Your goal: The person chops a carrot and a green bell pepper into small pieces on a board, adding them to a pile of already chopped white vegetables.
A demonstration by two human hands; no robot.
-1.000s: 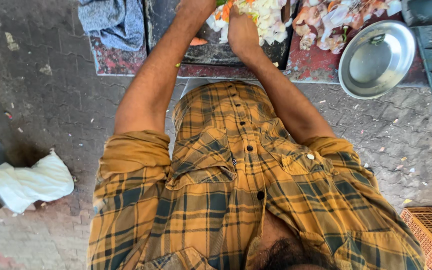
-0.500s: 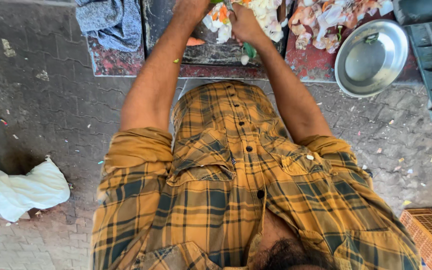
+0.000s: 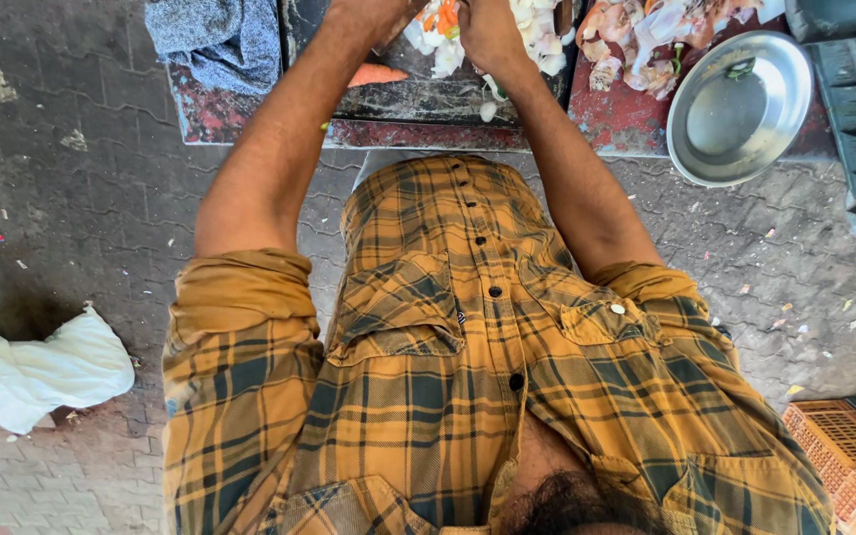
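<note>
Head view: counter [image 3: 250, 104] at top edge w/ dark cutting board [image 3: 418, 99], steel bowl [image 3: 740, 104] to the right, blue cloth [image 3: 215, 40] to the left. Both hands sit over chopped veg [image 3: 537, 45], white & orange bits; a carrot piece [image 3: 376, 74] lies by the left forearm. Looks like chopping in progress. Left hand [image 3: 374, 15] & right hand [image 3: 487, 30] are cut off by the frame, so can't tell how the fingers are set or whether they hold a knife.

The top edge cuts off the left hand [image 3: 374, 12], so its grip is unseen; the right hand [image 3: 487, 35] hides what it holds among the chopped vegetables [image 3: 537, 40].
</note>
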